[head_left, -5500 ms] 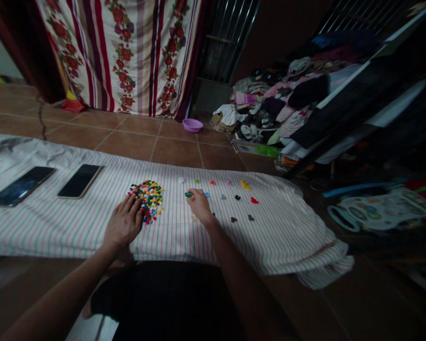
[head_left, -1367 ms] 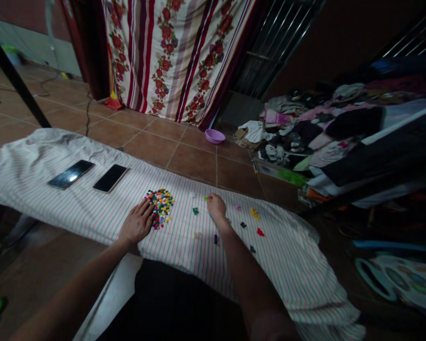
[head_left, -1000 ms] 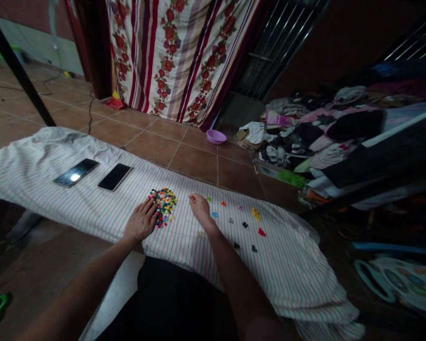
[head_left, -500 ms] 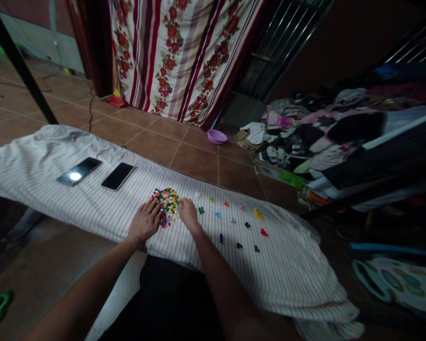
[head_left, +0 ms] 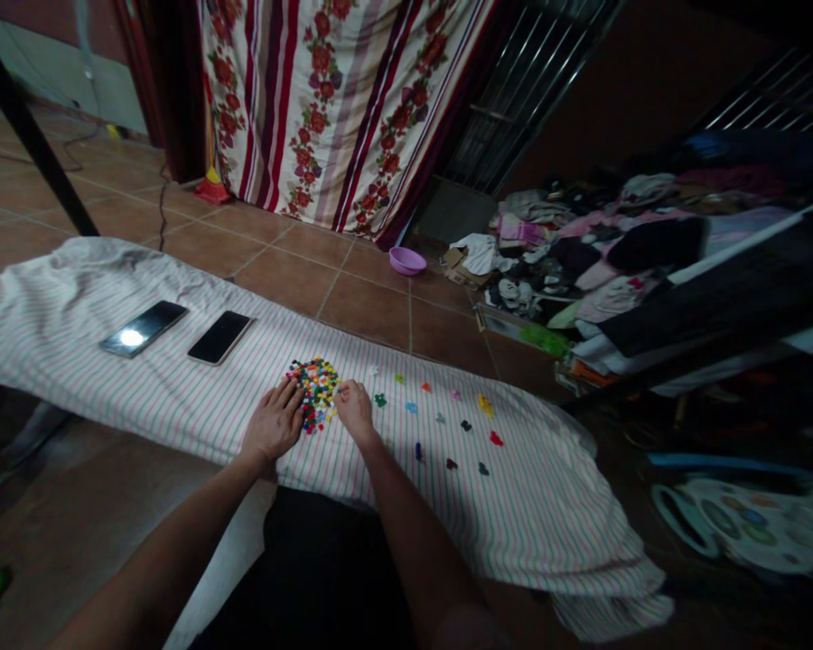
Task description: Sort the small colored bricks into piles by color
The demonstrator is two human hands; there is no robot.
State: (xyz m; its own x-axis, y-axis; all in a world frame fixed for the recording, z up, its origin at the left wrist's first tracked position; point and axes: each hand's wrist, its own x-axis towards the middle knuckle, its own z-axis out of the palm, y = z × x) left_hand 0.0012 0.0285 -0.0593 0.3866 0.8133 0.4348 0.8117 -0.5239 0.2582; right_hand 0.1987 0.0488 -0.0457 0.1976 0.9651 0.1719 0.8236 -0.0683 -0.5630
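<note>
A heap of small bricks in many colours (head_left: 320, 384) lies on the striped cloth (head_left: 352, 469). My left hand (head_left: 275, 422) rests flat at the heap's left side, its fingers stretched out over the edge bricks. At the right side, my right hand (head_left: 353, 406) has its fingers pinched together; whatever is between the fingertips is too small to make out. Small single-colour groups lie to the right, among them yellow bricks (head_left: 486, 404), red bricks (head_left: 496, 438), dark green bricks (head_left: 379, 399), light blue bricks (head_left: 412, 408) and dark blue bricks (head_left: 418, 451).
Two phones, one with a bright reflection (head_left: 145, 328) and one dark (head_left: 221, 338), lie on the cloth at the left. Beyond it, a purple basin (head_left: 407, 261) stands on the tiled floor. Clothes (head_left: 600, 244) are piled at the right. A striped floral curtain (head_left: 339, 108) hangs behind.
The view has shifted slightly, moving the scene a little to the left. My left hand stays at the heap's left side, and my right hand remains pinched at its right edge.
</note>
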